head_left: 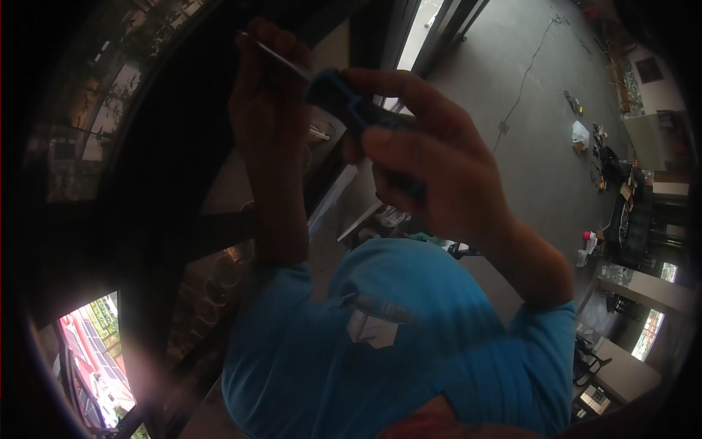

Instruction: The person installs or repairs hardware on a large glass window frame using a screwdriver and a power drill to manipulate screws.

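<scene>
A screwdriver (340, 99) with a black-and-blue handle is in my right hand (439, 146), whose fingers wrap around the handle. Its thin metal shaft points up and to the left, with the tip beside the fingers of my left hand (270, 95). Those fingers are curled and raised against a dark frame (183, 102). Deep shadow hides what they hold, if anything, and what the tip touches.
A grey concrete floor (526, 66) with a crack stretches away at the upper right. Along the right side stand a white bag (580, 133) and assorted clutter. Bright window openings (95, 358) show at the lower left. My blue shirt (395, 293) fills the bottom.
</scene>
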{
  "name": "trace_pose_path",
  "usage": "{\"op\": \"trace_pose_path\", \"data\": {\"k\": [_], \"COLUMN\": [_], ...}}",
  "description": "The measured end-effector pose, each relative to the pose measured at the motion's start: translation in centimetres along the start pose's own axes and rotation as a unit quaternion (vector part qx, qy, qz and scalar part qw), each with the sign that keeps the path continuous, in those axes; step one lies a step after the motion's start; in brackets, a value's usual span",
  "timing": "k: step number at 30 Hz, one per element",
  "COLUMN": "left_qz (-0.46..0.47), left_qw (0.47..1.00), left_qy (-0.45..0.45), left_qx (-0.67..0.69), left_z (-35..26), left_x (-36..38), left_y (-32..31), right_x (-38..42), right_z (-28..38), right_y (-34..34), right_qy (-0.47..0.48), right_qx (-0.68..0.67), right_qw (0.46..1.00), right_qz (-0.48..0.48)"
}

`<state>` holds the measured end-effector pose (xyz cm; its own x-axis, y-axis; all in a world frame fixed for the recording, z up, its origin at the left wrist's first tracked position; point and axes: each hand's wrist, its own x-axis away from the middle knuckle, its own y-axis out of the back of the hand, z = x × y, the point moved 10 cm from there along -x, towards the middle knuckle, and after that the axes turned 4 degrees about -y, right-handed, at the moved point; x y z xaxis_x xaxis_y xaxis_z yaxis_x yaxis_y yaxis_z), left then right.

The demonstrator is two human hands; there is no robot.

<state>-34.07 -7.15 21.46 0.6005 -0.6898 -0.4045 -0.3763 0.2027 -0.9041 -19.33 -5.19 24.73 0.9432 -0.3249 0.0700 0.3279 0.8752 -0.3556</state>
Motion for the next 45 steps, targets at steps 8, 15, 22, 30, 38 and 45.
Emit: {"op": "trace_pose_path", "data": {"k": [8, 15, 22, 30, 38, 45], "left_qz": [0.007, 0.034, 0.029, 0.066, -0.034, 0.009], "left_qw": [0.999, 0.999, 0.999, 0.994, 0.997, 0.991], "left_qy": [0.010, -0.010, -0.022, -0.029, -0.007, -0.097], "left_qx": [0.041, 0.032, -0.017, -0.082, 0.069, -0.087], "left_z": [0.5, 0.3, -0.5, -0.6, 0.2, -0.9], "left_x": [-0.4, -0.3, -0.4, -1.2, -0.6, -0.8], "left_y": [-0.3, 0.2, 0.8, 1.0, 1.6, 0.0], "right_x": [1.4, -0.1, 1.6, -0.6, 0.6, 0.6], "right_z": [4.8, -0.2, 4.6, -1.8, 2.7, 2.8], "right_y": [-1.1, 0.6, -0.7, 2.0, -1.6, 1.2], "right_qy": [0.214, -0.050, 0.247, -0.101, 0.249, 0.249], "right_qx": [0.424, -0.046, 0.485, -0.166, 0.653, 0.311], "right_qw": [0.880, 0.996, 0.838, 0.977, 0.715, 0.917], "right_qz": [-0.005, 0.062, 0.001, 0.082, 0.000, 0.021]}}
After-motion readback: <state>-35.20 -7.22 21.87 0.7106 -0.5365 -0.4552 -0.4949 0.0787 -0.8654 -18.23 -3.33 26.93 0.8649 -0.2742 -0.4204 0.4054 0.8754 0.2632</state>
